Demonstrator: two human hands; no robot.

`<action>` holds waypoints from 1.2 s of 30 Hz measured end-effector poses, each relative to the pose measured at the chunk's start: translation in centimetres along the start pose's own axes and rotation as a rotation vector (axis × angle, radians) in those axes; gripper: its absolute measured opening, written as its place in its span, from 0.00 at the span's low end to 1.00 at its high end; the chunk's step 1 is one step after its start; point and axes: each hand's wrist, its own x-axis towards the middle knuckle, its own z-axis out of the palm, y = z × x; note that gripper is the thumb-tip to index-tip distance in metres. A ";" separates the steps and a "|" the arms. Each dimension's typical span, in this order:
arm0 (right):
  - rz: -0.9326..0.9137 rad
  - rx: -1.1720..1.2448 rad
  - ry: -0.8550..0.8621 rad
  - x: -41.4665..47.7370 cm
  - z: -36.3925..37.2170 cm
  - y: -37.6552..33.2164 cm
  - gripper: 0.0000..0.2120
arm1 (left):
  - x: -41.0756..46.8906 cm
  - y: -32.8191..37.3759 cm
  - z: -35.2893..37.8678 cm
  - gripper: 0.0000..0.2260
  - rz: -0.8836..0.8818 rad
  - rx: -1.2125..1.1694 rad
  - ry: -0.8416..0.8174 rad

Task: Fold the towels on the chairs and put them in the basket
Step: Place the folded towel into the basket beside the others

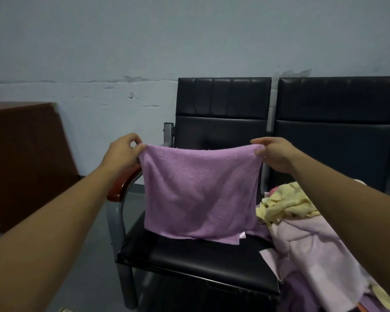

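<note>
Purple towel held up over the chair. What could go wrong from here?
The left hand and right hand only pinch the purple towel at its top corners; one slip may drop it unfolded.
Its lower edge lies on the chair seat, so a fold could come out uneven.
The loose towel pile lies close on the right and might get dragged along.

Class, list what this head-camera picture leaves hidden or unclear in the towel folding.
Basket: nowhere in the head view.
Towel pile: partly behind the right forearm, cut by the bottom edge.
Purple towel: far side faces away.
Second chair: seat covered by pile and forearm.
</note>
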 end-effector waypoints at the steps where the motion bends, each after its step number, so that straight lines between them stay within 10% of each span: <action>1: -0.016 -0.130 -0.007 0.5 0.1 0.4 0.18 | 0.2 -0.4 0.5 0.06 -0.031 -0.055 -0.023; 7: -0.112 -0.632 0.262 5.1 1.6 1.8 0.06 | 2.4 -3.5 3.3 0.09 -0.020 -0.115 -0.100; 24: -0.286 -0.033 0.301 12.2 1.8 -8.0 0.16 | 10.6 4.9 0.4 0.07 0.094 -0.088 0.378; 30: -0.283 -0.512 0.202 7.0 2.5 -1.5 0.16 | 4.4 -0.3 2.1 0.04 0.011 -0.090 0.132; 36: -0.102 -0.336 0.109 -0.5 3.4 9.0 0.04 | -4.6 -9.0 5.4 0.06 -0.152 -0.068 -0.197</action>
